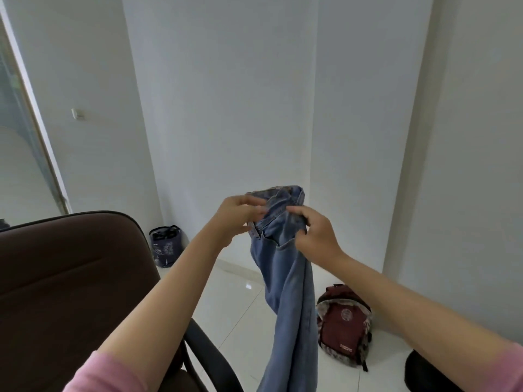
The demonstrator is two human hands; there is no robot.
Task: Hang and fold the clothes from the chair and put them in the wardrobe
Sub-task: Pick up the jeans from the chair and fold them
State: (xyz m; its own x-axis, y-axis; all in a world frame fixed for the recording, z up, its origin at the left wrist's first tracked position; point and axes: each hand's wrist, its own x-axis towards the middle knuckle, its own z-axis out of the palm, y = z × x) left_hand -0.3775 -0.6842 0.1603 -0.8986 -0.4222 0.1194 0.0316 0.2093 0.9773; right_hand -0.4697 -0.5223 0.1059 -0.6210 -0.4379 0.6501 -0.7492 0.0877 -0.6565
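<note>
Jeans, light blue denim, held up in mid-air at centre, w/ waistband bunched at top & legs hanging straight down toward the white tile floor; left hand pinches the waistband on its left side, fingers curled on the cloth; right hand grips the waistband's right side, thumb & fingers closed on the denim; both arms bare, pink sleeves at bottom corners; brown chair w/ black armrest stands at lower left, just beside the jeans; dark red backpack sits on floor behind the legs, by the white wall; dark printed bag in far corner.
</note>
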